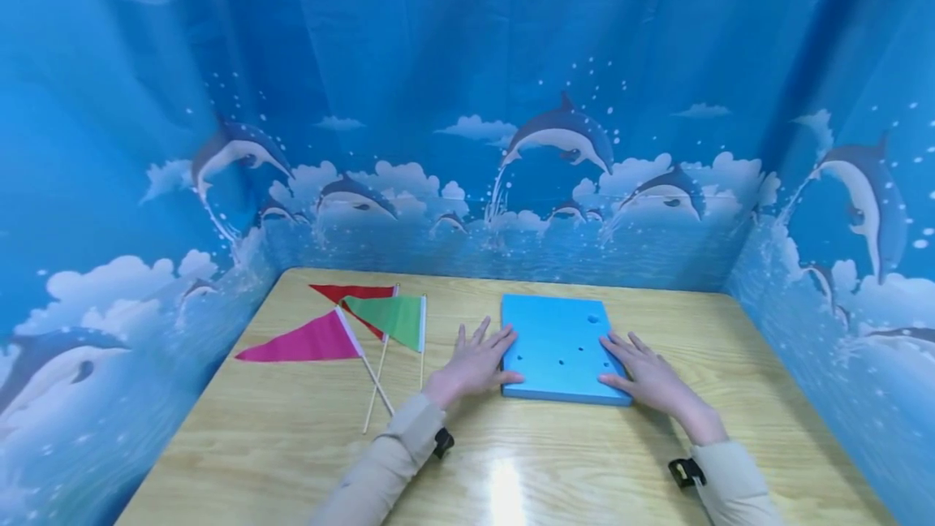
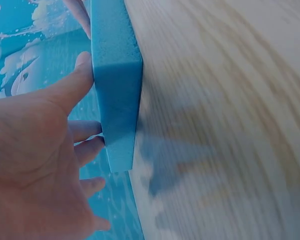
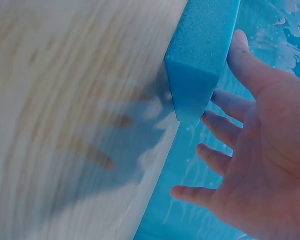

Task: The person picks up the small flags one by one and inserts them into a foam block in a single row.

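A blue foam block [image 1: 551, 331] with several small holes in its top lies flat on the wooden table. My left hand [image 1: 471, 362] rests at its left edge, thumb and fingertips touching the rim with the fingers spread. At the opposite edge, my right hand [image 1: 650, 373] touches the block in the same way, fingers extended. In the left wrist view the left thumb [image 2: 74, 82] lies along the top edge of the foam block [image 2: 118, 90]. The right wrist view has the right thumb [image 3: 245, 57] against the block's edge, the other fingers spread beside it.
Left of the block lie three pennant flags on thin sticks: a pink flag [image 1: 307, 339], a green flag [image 1: 394, 319] and a red flag [image 1: 351, 292], their sticks crossing. A blue curtain [image 1: 438, 47] printed with dolphins encloses the wooden table [image 1: 241, 437] at the back and sides.
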{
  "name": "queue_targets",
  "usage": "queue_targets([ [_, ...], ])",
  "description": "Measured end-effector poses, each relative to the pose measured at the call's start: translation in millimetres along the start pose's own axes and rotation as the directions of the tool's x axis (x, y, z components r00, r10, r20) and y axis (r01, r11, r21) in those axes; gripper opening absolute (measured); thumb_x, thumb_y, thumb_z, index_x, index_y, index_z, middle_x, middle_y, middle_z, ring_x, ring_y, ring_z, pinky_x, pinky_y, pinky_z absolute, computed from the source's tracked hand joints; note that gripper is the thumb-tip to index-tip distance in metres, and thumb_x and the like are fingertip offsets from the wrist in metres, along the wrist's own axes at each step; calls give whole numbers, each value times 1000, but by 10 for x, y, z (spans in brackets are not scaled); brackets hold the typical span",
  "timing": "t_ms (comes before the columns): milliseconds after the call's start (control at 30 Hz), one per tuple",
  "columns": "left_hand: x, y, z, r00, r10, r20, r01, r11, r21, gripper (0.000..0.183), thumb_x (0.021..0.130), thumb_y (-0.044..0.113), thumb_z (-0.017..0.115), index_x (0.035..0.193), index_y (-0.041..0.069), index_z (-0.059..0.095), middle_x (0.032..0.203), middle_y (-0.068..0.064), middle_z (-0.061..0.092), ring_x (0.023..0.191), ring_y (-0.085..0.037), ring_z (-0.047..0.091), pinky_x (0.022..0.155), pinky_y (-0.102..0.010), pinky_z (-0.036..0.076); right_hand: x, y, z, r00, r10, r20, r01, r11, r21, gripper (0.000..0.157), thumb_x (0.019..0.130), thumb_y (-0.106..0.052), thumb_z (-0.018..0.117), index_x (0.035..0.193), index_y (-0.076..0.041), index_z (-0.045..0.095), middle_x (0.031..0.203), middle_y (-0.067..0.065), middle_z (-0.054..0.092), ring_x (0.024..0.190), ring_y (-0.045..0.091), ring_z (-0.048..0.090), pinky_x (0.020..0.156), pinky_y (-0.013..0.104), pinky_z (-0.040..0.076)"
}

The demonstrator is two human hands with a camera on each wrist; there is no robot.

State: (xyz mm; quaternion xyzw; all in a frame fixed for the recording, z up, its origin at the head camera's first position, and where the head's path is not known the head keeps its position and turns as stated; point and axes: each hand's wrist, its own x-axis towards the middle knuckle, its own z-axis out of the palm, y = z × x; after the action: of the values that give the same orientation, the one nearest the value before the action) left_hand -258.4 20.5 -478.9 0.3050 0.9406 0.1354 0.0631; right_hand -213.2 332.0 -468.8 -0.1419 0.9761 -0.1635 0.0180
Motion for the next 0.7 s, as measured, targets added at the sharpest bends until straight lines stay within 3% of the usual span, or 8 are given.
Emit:
queue_targets([
  [700, -366, -380, -125, 999, -41, -4, 41, 998, -56, 80, 83, 59, 50, 147, 20, 21, 153, 3, 16, 141, -34, 1, 105, -66, -2, 138, -316, 130, 996, -86, 38, 84, 994, 70, 72, 86, -50, 56, 144, -16, 30, 151, 11, 22, 137, 42, 11, 98, 73, 13],
])
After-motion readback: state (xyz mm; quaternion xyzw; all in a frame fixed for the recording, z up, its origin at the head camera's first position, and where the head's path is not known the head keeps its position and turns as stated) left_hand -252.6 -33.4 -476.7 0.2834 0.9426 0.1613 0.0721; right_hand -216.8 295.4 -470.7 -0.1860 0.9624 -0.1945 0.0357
